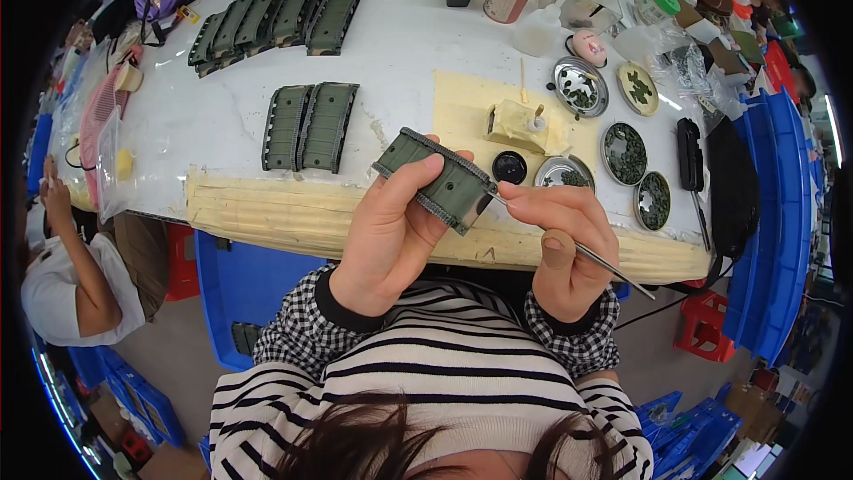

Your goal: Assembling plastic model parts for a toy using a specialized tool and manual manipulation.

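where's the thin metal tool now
In the head view, the thin metal tool is right of centre, in the right hand, its tip at the held green piece.

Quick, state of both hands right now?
Left hand: closed on a green, camouflage-patterned curved part, thumb on top.
Right hand: closed on a thin metal tool, its tip at the part's edge.

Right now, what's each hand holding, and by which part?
Left hand: green panel, thumb near its far edge. Right hand: metal rod, near its panel-side end.
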`<state>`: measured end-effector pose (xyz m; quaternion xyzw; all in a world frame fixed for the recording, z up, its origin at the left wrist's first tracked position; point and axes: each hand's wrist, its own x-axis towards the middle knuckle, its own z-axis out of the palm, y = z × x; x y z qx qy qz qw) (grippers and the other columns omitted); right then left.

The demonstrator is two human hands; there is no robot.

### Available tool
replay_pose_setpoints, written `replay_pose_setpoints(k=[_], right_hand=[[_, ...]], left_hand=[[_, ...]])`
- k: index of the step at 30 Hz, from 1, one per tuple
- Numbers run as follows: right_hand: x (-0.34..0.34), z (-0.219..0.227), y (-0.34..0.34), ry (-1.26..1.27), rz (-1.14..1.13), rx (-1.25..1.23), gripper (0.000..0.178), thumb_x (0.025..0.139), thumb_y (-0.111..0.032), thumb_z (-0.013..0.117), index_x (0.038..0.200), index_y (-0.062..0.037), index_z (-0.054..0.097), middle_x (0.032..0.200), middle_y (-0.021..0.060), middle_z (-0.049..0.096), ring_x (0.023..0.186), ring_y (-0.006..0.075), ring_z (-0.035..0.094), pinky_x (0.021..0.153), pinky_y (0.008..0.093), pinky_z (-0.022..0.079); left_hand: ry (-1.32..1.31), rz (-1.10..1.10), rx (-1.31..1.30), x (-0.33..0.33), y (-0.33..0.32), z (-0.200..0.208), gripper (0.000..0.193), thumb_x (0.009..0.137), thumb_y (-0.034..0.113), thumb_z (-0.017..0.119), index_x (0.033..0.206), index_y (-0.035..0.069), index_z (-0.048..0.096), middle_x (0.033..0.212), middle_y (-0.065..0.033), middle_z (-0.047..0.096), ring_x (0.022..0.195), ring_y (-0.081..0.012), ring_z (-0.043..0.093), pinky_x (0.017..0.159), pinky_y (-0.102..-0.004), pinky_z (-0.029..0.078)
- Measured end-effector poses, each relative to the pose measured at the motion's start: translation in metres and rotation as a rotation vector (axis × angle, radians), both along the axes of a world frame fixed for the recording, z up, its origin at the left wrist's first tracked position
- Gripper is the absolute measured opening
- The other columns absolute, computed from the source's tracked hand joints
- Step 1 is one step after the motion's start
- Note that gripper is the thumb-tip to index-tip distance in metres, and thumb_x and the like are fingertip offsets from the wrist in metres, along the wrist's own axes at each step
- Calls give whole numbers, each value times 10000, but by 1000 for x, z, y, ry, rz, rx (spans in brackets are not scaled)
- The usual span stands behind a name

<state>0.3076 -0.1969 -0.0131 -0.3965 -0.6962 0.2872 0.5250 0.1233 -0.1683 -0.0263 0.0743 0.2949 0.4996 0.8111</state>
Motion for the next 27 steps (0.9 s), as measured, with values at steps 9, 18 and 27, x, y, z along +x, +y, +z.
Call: replay_pose_setpoints(k=[9, 18, 27], right_hand=[[-1, 2, -1, -68, -4, 48, 189, 854, -10, 615, 1029, 16, 680, 1031, 167, 671, 901, 243, 662, 770, 306, 539], [-1, 5, -1, -120, -21, 36, 194, 832, 29, 611, 1012, 14, 682, 1020, 164, 669, 908, 244, 667, 761, 305, 543], [-2, -2, -6, -77, -34, 80, 194, 852, 15, 598, 1036, 18, 661, 1040, 176, 654, 952, 262, 662, 805, 318, 537]], left_hand=[[-14, -2, -29, 0, 0, -2, 289, 927, 115, 571, 1197, 47, 491, 1152, -158, 603, 1018, -202, 627, 860, -326, 545], [35, 31, -25, 3, -1, -1, 301, 924, 113, 578, 1206, 54, 488, 1153, -143, 599, 1035, -194, 619, 869, -328, 542], [11, 45, 14, 7, -6, -4, 332, 921, 118, 578, 1235, 80, 478, 1160, -130, 592, 1049, -184, 600, 886, -338, 523]])
